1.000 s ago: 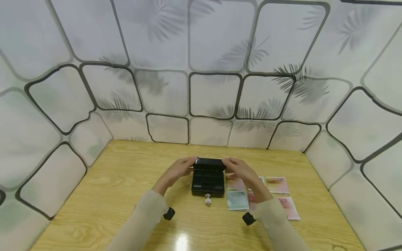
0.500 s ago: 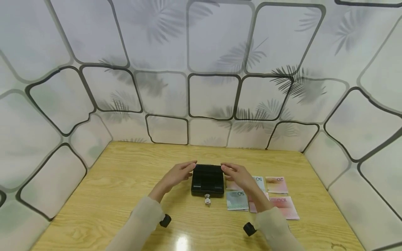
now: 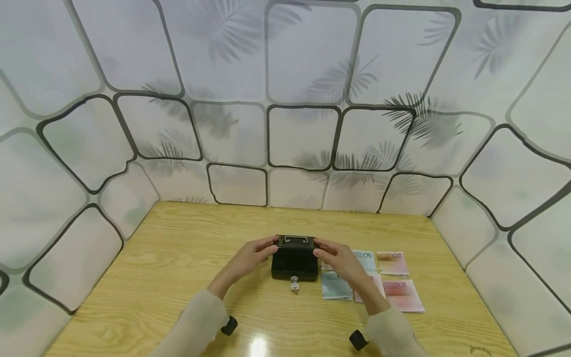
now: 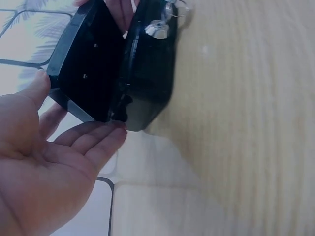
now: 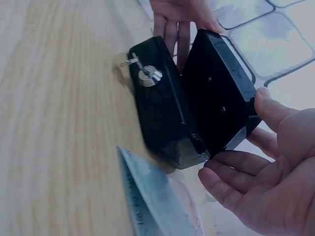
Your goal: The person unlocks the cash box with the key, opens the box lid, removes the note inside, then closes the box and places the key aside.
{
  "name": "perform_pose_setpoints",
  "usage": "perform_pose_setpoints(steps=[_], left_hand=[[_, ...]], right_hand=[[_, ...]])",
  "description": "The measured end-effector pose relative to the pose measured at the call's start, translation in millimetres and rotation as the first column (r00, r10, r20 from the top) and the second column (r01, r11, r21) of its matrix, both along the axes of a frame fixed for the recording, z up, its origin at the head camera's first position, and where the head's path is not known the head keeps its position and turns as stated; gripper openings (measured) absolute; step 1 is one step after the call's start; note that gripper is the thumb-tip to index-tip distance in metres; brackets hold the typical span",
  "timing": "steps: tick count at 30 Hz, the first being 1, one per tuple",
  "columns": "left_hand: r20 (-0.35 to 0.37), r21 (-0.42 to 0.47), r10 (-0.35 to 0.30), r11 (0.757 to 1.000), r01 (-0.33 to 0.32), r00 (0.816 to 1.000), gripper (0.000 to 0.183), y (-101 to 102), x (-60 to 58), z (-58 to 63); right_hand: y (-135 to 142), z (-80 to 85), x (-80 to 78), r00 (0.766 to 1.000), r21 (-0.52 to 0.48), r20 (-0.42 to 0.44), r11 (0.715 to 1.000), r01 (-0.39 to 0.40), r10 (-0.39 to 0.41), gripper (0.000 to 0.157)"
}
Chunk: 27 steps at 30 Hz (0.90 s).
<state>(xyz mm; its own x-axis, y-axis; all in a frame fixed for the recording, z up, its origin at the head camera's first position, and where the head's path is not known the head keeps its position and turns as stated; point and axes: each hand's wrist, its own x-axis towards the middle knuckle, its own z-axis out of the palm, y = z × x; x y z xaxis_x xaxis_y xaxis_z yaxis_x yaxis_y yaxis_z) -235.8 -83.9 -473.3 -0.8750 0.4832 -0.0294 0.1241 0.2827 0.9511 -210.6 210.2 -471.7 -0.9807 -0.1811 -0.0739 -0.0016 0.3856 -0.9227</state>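
Observation:
A small black cash box (image 3: 294, 269) stands on the table with its lid (image 3: 285, 245) partly raised. A folding metal handle (image 3: 296, 240) shows on top of the lid. My left hand (image 3: 250, 258) holds the lid's left end, thumb on the front edge and index finger behind. At the right end my right hand (image 3: 342, 260) holds it the same way. The other fingers of both hands lie along the box's sides, as the wrist views show. A key with a ring (image 5: 132, 61) sits in the silver lock (image 5: 149, 76) on the front. The box's inside is hidden.
Several banknotes lie right of the box: a green 50 (image 3: 336, 286), another 50 (image 3: 367, 259), a pink 100 (image 3: 403, 294) and a 20 (image 3: 392, 263). My right forearm passes over some. A patterned cloth wall (image 3: 303, 136) encloses the wooden table (image 3: 178, 248).
Both hands have tipped the lid forward and down from its upright position. The tray inside has gone out of sight, and the handle on top has come into view.

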Motion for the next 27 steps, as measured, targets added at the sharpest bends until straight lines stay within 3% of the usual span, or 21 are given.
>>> perform_pose_setpoints(steps=[10,16,27], left_hand=[[-0.117,-0.092,0.044,0.994,-0.055,0.992,0.053,-1,5.2,-16.6],[-0.176,-0.139,0.054,0.987,-0.079,0.983,0.054,1,12.6,-18.2],[-0.239,-0.147,0.060,0.984,-0.097,0.969,0.054,2,17.4,-22.8]], right_hand=[[0,-8.7,7.9,0.997,0.077,-0.073,0.997,-0.004,0.010,0.056],[-1,-10.6,12.4,0.991,0.091,-0.129,0.996,-0.027,0.038,0.054],[-5,-19.6,17.2,0.984,0.081,-0.180,0.997,0.019,-0.004,0.052]])
